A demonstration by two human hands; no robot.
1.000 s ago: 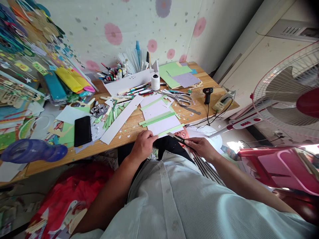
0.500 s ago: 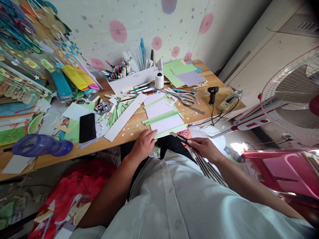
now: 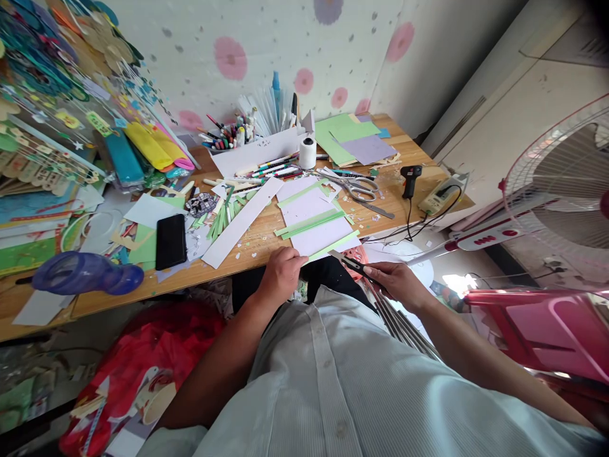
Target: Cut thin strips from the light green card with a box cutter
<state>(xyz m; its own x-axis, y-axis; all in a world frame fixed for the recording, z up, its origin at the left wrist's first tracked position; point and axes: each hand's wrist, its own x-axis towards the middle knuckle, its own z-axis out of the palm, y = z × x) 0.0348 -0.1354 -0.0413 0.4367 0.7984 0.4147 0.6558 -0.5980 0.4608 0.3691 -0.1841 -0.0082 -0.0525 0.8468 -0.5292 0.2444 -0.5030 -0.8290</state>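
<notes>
A wall papered with pink dots backs a cluttered wooden surface in a craft corner, where a person in a pale striped shirt sits at the near edge. The left hand lies with fingers curled narrow on the front edge of the surface, touching the near corner of a lavender sheet crossed by light green paper strips. The right hand hangs just off the edge to the right of that sheet, closed around a dark utility knife whose tip points toward the sheet's near right corner, close to the lowest green strip. A long white card strip lies aslant just left of the sheet, and a black phone rests farther left. Scissors and a black glue gun sit beyond the sheet to the right, a white spool and a box of pens toward the wall. An electric fan stands at right.
</notes>
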